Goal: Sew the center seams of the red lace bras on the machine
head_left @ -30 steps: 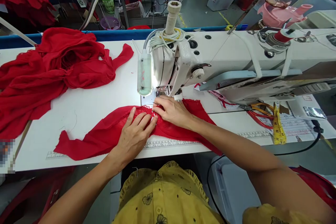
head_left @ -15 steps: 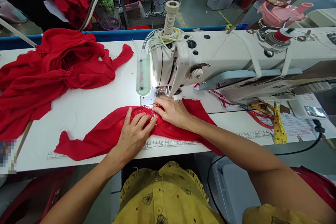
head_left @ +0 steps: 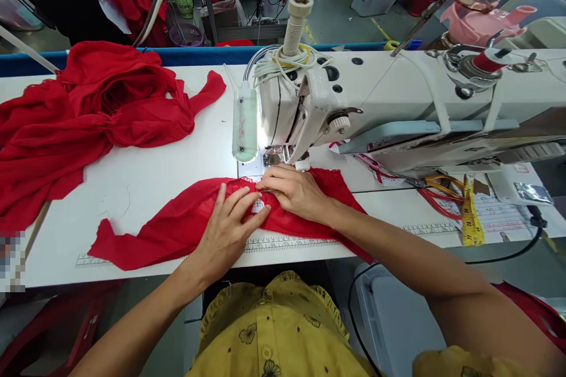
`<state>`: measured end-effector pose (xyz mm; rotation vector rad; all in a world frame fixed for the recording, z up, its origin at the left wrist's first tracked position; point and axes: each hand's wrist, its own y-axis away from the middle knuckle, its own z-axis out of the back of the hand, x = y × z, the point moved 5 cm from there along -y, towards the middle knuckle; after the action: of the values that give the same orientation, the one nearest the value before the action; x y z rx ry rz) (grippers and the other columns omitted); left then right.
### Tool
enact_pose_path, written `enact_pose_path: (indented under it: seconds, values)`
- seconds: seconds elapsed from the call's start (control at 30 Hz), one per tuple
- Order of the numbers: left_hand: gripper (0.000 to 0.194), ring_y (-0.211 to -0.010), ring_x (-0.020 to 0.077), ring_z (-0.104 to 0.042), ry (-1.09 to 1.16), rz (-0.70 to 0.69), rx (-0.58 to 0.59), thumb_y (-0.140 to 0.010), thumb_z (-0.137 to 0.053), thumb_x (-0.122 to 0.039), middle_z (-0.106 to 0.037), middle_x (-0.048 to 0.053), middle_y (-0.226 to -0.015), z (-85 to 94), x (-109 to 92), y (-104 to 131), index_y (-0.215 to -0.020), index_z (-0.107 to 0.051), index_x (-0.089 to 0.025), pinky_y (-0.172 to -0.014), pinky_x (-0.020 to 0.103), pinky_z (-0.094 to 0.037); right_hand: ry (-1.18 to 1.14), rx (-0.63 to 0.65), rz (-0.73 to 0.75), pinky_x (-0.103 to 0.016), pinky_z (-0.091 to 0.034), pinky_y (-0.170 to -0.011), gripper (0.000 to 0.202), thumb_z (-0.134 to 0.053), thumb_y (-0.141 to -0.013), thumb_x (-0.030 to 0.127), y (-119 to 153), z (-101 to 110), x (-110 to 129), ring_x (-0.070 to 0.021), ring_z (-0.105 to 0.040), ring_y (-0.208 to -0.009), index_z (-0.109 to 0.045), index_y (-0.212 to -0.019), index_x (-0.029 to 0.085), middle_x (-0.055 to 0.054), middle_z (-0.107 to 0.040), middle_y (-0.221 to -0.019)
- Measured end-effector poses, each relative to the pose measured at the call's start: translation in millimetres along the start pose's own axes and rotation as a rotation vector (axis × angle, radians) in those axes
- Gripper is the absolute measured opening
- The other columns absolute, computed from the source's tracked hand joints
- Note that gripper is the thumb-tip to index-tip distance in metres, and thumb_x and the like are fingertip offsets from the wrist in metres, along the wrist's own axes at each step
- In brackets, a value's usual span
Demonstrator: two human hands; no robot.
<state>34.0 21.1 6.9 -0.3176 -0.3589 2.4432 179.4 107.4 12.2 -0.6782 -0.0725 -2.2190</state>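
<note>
A red fabric piece (head_left: 177, 212) with a lacy edge lies in front of the sewing machine (head_left: 292, 100). My left hand (head_left: 230, 221) rests flat on it, fingers stretched and a little apart. Between its thumb and forefinger shows a small white label (head_left: 257, 206) with faint marks. My right hand (head_left: 298, 191) is closed just in front of the presser foot (head_left: 273, 159). A thin dark pointed tool (head_left: 266, 191) sticks out from its fingertips towards the label; its kind I cannot make out. The hand hides the rest of the tool.
A heap of red fabric (head_left: 124, 106) lies at the left. Scissors (head_left: 442, 188) and a yellow tape measure (head_left: 471, 218) are on the right. A printed ruler (head_left: 287, 243) runs along the table's front edge. Across the table, a person in dark clothing (head_left: 88, 6) stands by more red cloth.
My right hand has drawn slightly towards me, with the thin tool lower and closer to the label. My left thumb has moved away from the forefinger, baring more of the label.
</note>
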Motion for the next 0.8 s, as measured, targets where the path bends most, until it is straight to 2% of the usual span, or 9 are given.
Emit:
enact_pose_path:
  seconds: [0.07,0.2,0.3,0.4,0.5,0.67,0.8]
  values:
    - [0.061,-0.136,0.0296,-0.046,0.061,-0.031,0.021,-0.083,-0.04,0.009,-0.06,0.013,-0.132,-0.8,-3,4,-0.136,-0.057,-0.018,-0.118,0.068,-0.028,-0.05,0.028,-0.008,-0.031,-0.047,-0.08,0.032,-0.044,-0.097,0.013,0,2,-4,-0.0179,-0.061,-0.096,-0.071,-0.113,0.023,-0.004,-0.069,-0.111]
    - [0.067,-0.132,0.0276,-0.049,0.118,0.003,0.047,-0.081,-0.04,0.011,-0.061,0.011,-0.128,-2.9,-4,9,-0.139,-0.055,-0.02,-0.118,0.069,-0.027,-0.11,0.147,-0.026,-0.033,-0.048,-0.081,0.028,-0.056,-0.098,0.034,1,9,-8,-0.019,-0.062,-0.098,-0.069,-0.122,0.027,-0.004,-0.065,-0.124]
    - [0.07,-0.132,0.0274,-0.048,0.133,0.003,0.048,-0.081,-0.042,0.01,-0.061,0.009,-0.126,-2.1,-5,12,-0.141,-0.053,-0.024,-0.119,0.07,-0.023,-0.118,0.23,-0.042,-0.034,-0.049,-0.079,0.043,-0.07,-0.089,0.045,3,13,-8,-0.0212,-0.062,-0.1,-0.065,-0.129,0.03,-0.004,-0.061,-0.131]
    - [0.071,-0.128,0.0254,-0.051,0.159,-0.039,0.084,-0.083,-0.041,0.009,-0.063,0.009,-0.123,-0.1,-9,16,-0.145,-0.049,-0.024,-0.119,0.068,-0.025,-0.1,0.233,-0.041,-0.037,-0.05,-0.08,0.058,-0.076,-0.081,0.052,6,14,-7,-0.0231,-0.06,-0.103,-0.061,-0.133,0.03,-0.005,-0.059,-0.133]
    - [0.063,-0.125,0.0235,-0.054,0.244,-0.064,0.09,-0.086,-0.042,0.008,-0.064,0.008,-0.122,5.1,-8,15,-0.14,-0.052,-0.023,-0.119,0.067,-0.026,-0.065,0.218,-0.021,-0.041,-0.051,-0.083,0.068,-0.077,-0.077,0.058,9,12,-4,-0.0257,-0.058,-0.106,-0.058,-0.135,0.029,-0.007,-0.057,-0.136]
    - [0.031,-0.122,0.022,-0.057,0.304,-0.046,0.01,-0.096,-0.05,-0.007,-0.064,0.012,-0.121,10.6,6,6,-0.124,-0.059,-0.015,-0.119,0.06,-0.032,-0.033,0.228,-0.019,-0.043,-0.051,-0.083,0.07,-0.079,-0.076,0.057,11,10,-3,-0.0295,-0.054,-0.111,-0.057,-0.135,0.029,-0.008,-0.055,-0.138]
    - [0.033,-0.133,0.0249,-0.051,0.26,-0.015,0.086,-0.099,-0.048,-0.012,-0.059,0.014,-0.134,4.9,19,11,-0.129,-0.057,-0.017,-0.12,0.06,-0.031,-0.036,0.219,-0.006,-0.044,-0.051,-0.084,0.069,-0.079,-0.076,0.056,11,10,-2,-0.0294,-0.053,-0.112,-0.056,-0.136,0.029,-0.008,-0.055,-0.137]
